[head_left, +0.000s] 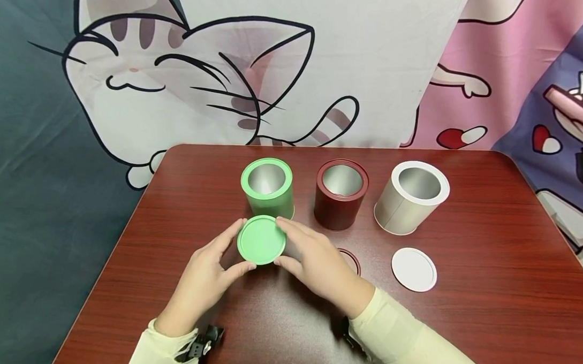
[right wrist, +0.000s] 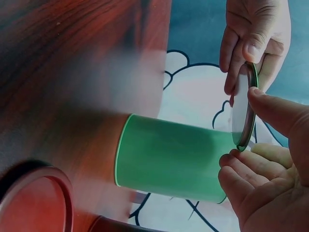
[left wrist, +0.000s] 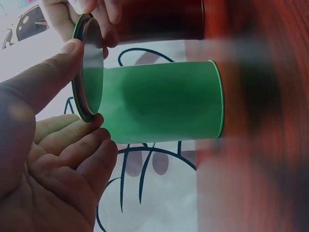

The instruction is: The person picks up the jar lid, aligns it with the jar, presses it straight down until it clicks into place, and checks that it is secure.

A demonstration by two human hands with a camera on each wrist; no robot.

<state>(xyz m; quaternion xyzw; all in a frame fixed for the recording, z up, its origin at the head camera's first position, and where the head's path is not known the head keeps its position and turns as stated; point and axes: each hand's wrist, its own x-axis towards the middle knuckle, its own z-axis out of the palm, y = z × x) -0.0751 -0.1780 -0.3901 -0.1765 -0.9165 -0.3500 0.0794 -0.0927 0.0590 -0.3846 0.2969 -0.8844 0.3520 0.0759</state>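
Note:
A round green lid [head_left: 261, 239] is held above the table between both hands, just in front of the open green tin [head_left: 267, 187]. My left hand [head_left: 212, 270] pinches its left edge with thumb and fingers; my right hand [head_left: 306, 254] pinches its right edge. In the left wrist view the green lid [left wrist: 89, 72] stands edge-on before the green tin [left wrist: 159, 101]. The right wrist view shows the green lid [right wrist: 244, 108] and the green tin [right wrist: 169, 157] the same way.
A dark red tin [head_left: 341, 193] and a white tin [head_left: 410, 196] stand open to the right of the green one. A white lid [head_left: 413, 269] lies flat in front of the white tin. A dark red lid [head_left: 351, 259] lies partly hidden behind my right hand.

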